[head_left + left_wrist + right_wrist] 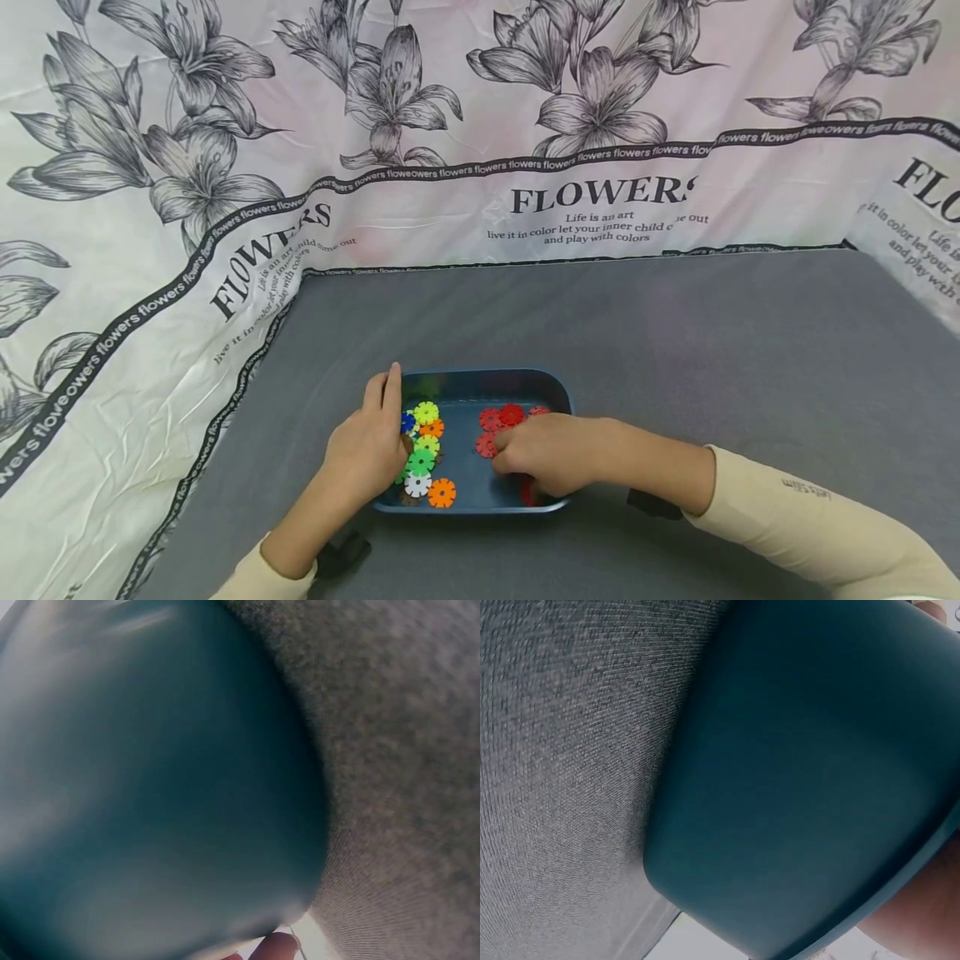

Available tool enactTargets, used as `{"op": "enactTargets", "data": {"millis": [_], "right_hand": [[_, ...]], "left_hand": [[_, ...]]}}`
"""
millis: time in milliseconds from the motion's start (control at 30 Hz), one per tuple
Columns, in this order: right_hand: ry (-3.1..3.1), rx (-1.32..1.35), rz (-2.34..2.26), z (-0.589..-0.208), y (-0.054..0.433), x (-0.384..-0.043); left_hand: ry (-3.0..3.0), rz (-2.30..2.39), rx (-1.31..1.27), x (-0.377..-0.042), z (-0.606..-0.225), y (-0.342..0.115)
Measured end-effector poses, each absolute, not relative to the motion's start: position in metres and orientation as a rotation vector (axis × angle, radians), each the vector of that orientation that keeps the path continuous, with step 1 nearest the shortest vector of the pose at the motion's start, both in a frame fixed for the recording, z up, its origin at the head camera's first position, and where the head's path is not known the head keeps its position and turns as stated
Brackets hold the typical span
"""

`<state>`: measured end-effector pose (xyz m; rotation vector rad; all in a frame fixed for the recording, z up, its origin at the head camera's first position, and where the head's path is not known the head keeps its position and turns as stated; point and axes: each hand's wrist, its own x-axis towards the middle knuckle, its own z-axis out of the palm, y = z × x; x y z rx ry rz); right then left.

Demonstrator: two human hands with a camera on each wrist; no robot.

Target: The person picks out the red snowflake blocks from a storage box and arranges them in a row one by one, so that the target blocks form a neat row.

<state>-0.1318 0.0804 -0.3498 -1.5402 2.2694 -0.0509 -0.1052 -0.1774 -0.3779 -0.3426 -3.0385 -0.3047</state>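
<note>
A dark blue-green tray (465, 505) holds small notched plastic discs. Along its left side lie yellow, orange, white and blue ones with a green disc (422, 462); at the right lie several red discs (512, 415). My left hand (367, 454) rests over the left rim, two fingers stretched forward; its thumb side is partly hidden. Inside the right part my right hand (551, 454) bends down among the red discs. Its fingertips are mostly covered, so whether it pinches one cannot be told. Both wrist views mainly show the tray's outer wall (172, 780).
Around the tray stretches a grey cloth surface (675, 350). A white curtain (420, 208) printed with flowers and lettering borders it at the back and left side. Dark wrist straps sit beneath both wrists.
</note>
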Motion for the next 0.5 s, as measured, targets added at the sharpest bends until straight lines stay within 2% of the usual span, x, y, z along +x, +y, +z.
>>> {"op": "enactTargets", "data": {"millis": [500], "right_hand": [[2.215,-1.449,-0.172,-0.3519,0.0813,-0.1351]], "left_hand": [[-3.059,-0.298,-0.321,-0.1026,-0.3764,-0.1759]]}}
